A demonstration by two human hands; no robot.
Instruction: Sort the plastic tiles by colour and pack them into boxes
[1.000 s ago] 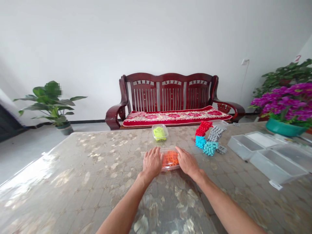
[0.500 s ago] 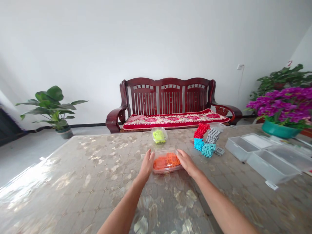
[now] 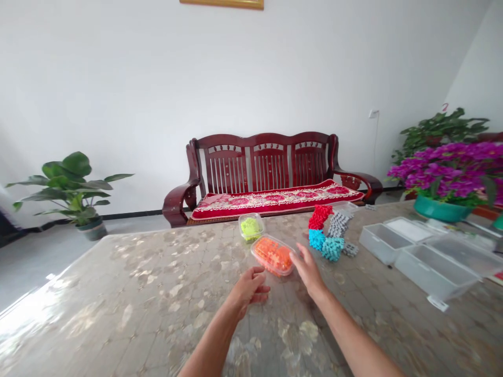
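Observation:
A clear plastic container full of orange pieces stands at an angle on the table, its lid area see-through. My right hand is at its right end, fingers apart, the fingertips at or very near the rim; I cannot tell if they touch. Below the container's near side my left hand hovers with fingers loosely curved and apart, holding nothing. Just behind, a smaller clear container holds yellow-green pieces.
Joined red, blue, teal and grey pieces lie to the right. Translucent open boxes stand farther right, near purple flowers in a green pot. A wooden bench is behind the patterned table.
The orange container has turned and moved away, closer to the yellow-green one. My left hand has let go and drawn back toward me; the right has loosened at its end. The view shifted slightly.

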